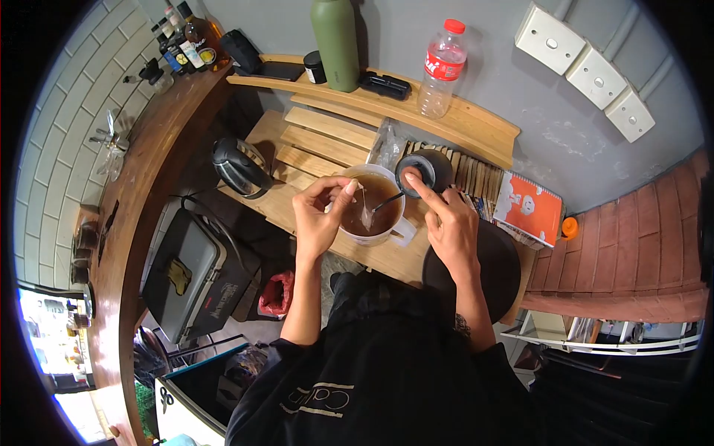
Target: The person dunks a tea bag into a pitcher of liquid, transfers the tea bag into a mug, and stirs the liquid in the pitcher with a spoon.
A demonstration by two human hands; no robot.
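head view: a white mug (364, 240) of brown liquid stands on the slatted wooden tabletop (312, 158), its handle toward the person's right side.
tea bag: the tea bag (367, 217) hangs by its string inside the mug.
left hand: the left hand (320, 215) is at the mug's left side, thumb and fingertips closed in a pinch on the string above the rim.
right hand: the right hand (454, 227) is to the right of the mug, open, index finger stretched over the dark cup (436, 166); whether it touches cannot be told.
spoon: a dark spoon (387, 201) leans in the mug, slanting toward the dark cup.
kettle: a black kettle (242, 169) stands left of the mug.
books: a row of books (476, 177) and an orange notebook (529, 208) are right of the mug.
ledge: a green bottle (336, 48) and a red-capped bottle (444, 67) stand on the wooden ledge (480, 132) beyond the mug.
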